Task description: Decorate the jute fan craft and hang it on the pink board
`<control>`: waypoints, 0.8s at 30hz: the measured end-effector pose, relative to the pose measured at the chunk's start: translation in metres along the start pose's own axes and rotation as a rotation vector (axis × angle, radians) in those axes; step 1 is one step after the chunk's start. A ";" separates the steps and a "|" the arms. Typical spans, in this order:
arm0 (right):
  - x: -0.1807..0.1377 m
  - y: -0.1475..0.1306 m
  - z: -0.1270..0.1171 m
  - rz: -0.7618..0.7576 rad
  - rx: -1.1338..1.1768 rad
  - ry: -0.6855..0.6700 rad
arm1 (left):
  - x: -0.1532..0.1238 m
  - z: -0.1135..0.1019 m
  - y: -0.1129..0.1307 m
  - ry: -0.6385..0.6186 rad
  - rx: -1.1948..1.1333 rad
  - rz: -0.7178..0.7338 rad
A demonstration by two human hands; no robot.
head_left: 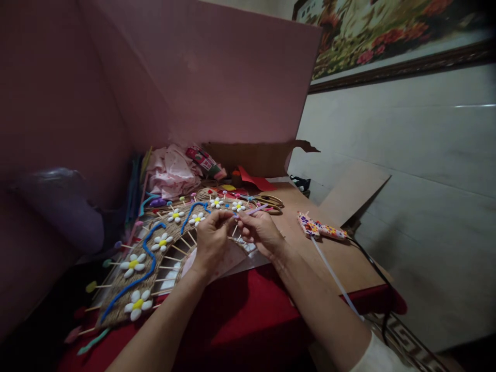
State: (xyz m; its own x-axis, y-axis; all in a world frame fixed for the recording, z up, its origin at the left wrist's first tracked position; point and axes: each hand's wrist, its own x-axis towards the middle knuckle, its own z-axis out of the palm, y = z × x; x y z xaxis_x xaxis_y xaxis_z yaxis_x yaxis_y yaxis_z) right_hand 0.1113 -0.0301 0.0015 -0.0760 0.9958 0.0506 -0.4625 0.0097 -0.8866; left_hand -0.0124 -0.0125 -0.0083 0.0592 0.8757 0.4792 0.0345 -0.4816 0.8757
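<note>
A curved jute-wrapped arch lies on the red cloth, dressed with white-and-yellow flowers, a blue wavy cord and thin wooden sticks tipped with coloured beads. My left hand rests on the arch's right part, its fingers pinched together over it. My right hand is beside it, fingers closed on a thin lilac stick that points up and right. The fingertips of both hands nearly meet near one of the flowers.
A glue gun with a colourful pattern lies on the brown cardboard sheet, a white glue stick jutting from its back. Scissors, pink fabric and paper scraps sit behind the arch. A pink board stands at the back.
</note>
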 end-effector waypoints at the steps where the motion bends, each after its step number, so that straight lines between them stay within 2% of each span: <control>1: -0.001 -0.002 0.000 0.028 0.015 -0.017 | 0.000 0.001 0.000 0.006 -0.062 -0.043; 4: -0.001 -0.002 0.000 0.045 -0.021 -0.033 | 0.000 0.000 0.002 0.021 0.001 -0.031; 9: 0.002 0.007 -0.004 -0.050 -0.198 0.008 | -0.002 -0.006 0.002 -0.047 0.614 0.294; 11: 0.003 0.008 -0.005 -0.065 -0.258 0.007 | -0.002 -0.007 0.000 -0.100 0.742 0.361; 12: 0.003 0.008 -0.005 -0.070 -0.262 0.014 | -0.001 -0.006 0.000 -0.109 0.728 0.358; 14: 0.002 0.005 -0.004 -0.060 -0.201 0.028 | 0.000 -0.004 0.000 -0.089 0.539 0.268; 17: 0.001 -0.001 -0.003 0.000 -0.030 -0.007 | 0.002 0.000 0.003 -0.020 0.064 -0.008; 19: 0.000 -0.003 -0.003 0.040 0.029 -0.061 | 0.003 0.002 0.004 -0.016 -0.142 -0.146; 21: 0.000 -0.003 -0.003 0.046 0.010 -0.075 | 0.003 0.001 0.005 -0.026 -0.138 -0.153; 24: 0.003 0.004 -0.004 -0.037 -0.174 -0.003 | 0.001 -0.002 0.003 -0.062 0.265 0.066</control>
State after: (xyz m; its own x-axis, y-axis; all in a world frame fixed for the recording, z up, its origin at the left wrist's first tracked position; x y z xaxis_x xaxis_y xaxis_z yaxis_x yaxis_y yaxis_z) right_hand 0.1134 -0.0266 -0.0037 -0.0645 0.9943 0.0854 -0.3048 0.0619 -0.9504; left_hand -0.0142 -0.0128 -0.0053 0.1304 0.8420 0.5235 0.2875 -0.5375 0.7928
